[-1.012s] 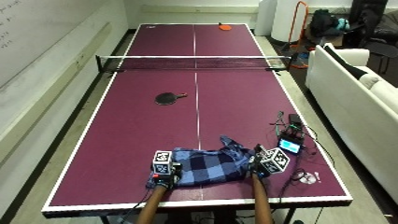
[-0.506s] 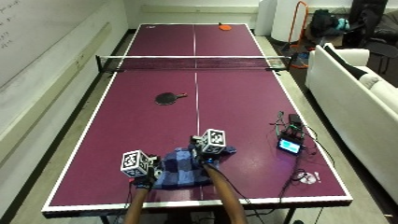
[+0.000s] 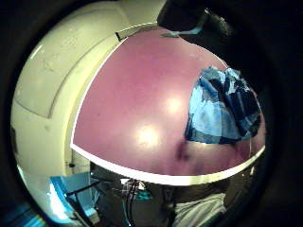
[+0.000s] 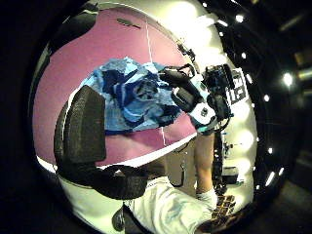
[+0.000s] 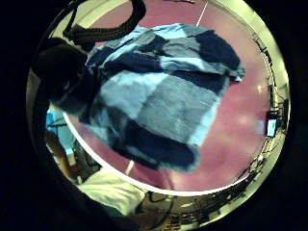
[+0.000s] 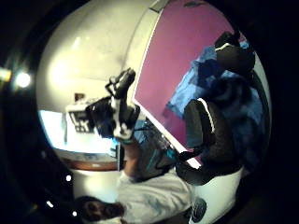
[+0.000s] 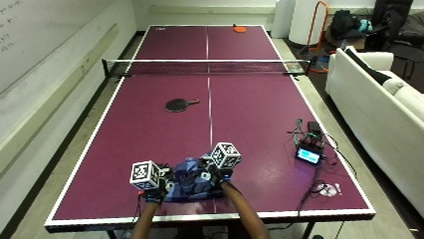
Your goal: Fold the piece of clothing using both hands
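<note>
Having swung across since a second ago, the right hand point(image 7: 215, 173) rests open-fingered over the plaid shirt point(image 7: 190, 180), now doubled narrower on the table point(image 7: 265, 124), beside the open left hand point(image 7: 158, 185), one fold apparently done

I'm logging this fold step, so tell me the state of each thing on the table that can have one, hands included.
plaid garment: bunched, flat on the table's near end.
left hand: at the garment's left edge; grip unclear.
right hand: over the garment's right side; grip unclear.
black paddle: flat, untouched.
small device: screen lit.
</note>
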